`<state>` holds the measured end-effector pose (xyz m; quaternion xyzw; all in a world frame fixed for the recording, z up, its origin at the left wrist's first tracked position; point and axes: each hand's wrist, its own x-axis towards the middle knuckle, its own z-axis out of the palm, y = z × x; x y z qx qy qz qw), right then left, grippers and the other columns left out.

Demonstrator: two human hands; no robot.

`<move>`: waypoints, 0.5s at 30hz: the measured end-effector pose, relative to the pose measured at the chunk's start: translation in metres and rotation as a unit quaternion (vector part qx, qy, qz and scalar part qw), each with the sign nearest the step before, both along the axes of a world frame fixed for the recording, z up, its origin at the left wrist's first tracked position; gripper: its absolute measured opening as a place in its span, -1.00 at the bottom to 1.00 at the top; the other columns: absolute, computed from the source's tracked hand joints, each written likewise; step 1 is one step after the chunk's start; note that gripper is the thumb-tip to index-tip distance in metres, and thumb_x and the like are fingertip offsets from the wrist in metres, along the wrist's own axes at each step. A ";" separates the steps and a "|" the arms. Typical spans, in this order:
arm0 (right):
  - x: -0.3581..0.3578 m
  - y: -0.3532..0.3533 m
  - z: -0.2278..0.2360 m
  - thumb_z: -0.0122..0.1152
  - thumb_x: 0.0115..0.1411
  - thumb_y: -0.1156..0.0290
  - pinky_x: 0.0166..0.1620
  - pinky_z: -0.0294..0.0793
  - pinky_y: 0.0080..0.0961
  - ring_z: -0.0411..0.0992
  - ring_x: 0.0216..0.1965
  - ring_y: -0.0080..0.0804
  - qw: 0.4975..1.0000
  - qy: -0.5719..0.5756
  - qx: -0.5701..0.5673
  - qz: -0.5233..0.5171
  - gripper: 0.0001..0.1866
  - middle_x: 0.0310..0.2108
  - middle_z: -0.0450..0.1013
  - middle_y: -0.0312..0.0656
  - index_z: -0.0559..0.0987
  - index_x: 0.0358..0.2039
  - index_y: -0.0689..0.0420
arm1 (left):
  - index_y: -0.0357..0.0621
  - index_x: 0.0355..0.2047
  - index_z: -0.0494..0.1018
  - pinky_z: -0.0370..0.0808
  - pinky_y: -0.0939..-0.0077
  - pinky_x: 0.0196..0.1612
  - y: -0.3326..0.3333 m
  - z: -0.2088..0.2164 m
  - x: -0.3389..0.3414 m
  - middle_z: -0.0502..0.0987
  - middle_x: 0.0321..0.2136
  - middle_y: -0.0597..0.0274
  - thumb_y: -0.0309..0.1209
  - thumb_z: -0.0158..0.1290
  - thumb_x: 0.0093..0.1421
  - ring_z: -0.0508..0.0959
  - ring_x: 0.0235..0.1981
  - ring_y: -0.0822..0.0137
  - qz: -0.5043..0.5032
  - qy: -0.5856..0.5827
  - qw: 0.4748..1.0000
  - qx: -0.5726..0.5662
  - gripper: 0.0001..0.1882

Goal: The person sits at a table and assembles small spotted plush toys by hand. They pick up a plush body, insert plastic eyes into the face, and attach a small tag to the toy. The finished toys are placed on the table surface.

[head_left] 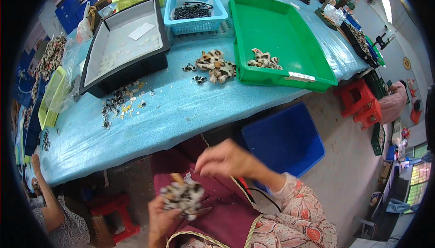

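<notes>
And here's the left hand [161,216], low over the lap, fingers closed around the side of a furry bundle [185,199] mottled black, white and tan. The bundle sits at the fingertips, to the right of that hand and well below the table edge, over a maroon apron [226,223]. Up above it and to its right, the right hand [226,158], fingers bent and pointing left, apart from the bundle; it's blurred, so I can't tell whether those fingertips pinch anything. Small whitish discs [187,177] show just by the bundle's upper edge, below the right fingertips.

Out to the blue-covered table [181,116]: a heap of similar furry pieces [215,66] near the front, small black bits [199,80] beside it. Right of that, a big green tray [281,26], more furry pieces [265,60] gathered in its near end. Over to the left, a black tray [131,77] with a pale lining, a white card [141,31] and pale discs inside, and dark and yellow scraps [123,105] strewn in front. Between the trays, a light-blue basket [195,27] of dark pieces. Down on the floor, partly below the table, a blue bin [283,139].
</notes>
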<state>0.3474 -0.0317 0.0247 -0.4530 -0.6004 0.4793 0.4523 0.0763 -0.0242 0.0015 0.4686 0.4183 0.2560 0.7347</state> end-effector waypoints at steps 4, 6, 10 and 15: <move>0.101 0.039 0.057 0.13 0.15 0.54 -0.47 0.46 -0.66 0.44 -0.55 -0.64 0.959 -0.064 0.074 -0.267 -0.88 -0.51 0.53 -0.26 0.60 -0.30 0.18 | -0.31 -0.06 0.38 0.60 0.40 -0.26 0.044 0.036 -0.045 0.56 -0.27 0.14 -0.68 0.08 -0.01 0.61 -0.35 0.31 0.116 0.015 0.990 0.083 -0.56; 0.170 0.070 0.080 0.15 0.10 0.54 -0.43 0.47 -0.67 0.45 -0.51 -0.61 0.892 -0.211 0.137 -0.374 -0.86 -0.47 0.53 -0.21 0.58 -0.31 0.25 | -0.32 -0.03 0.34 0.57 0.41 -0.19 0.076 0.044 -0.067 0.54 -0.21 0.17 -0.61 0.09 0.01 0.59 -0.27 0.32 0.145 0.041 0.980 0.129 -0.55; 0.288 0.112 0.058 0.21 0.04 0.30 -0.06 0.43 -0.29 0.47 -0.14 -0.14 0.775 -0.577 0.066 -0.247 -0.64 -0.16 0.51 -0.07 0.55 -0.16 0.21 | -0.36 0.04 0.28 0.49 0.43 -0.06 0.145 0.036 -0.103 0.51 -0.16 0.08 -0.67 -0.10 0.07 0.54 -0.13 0.27 0.185 0.019 0.972 0.142 -0.54; 0.271 0.106 0.043 0.24 -0.07 0.37 -0.15 0.44 -0.37 0.47 -0.25 -0.25 0.843 -0.496 -0.106 -0.181 -0.40 -0.22 0.49 -0.04 0.42 0.06 0.17 | -0.38 -0.06 0.34 0.53 0.49 -0.36 0.212 0.035 -0.125 0.52 -0.26 0.12 -0.60 -0.05 0.14 0.55 -0.32 0.33 0.278 0.078 0.953 0.093 -0.68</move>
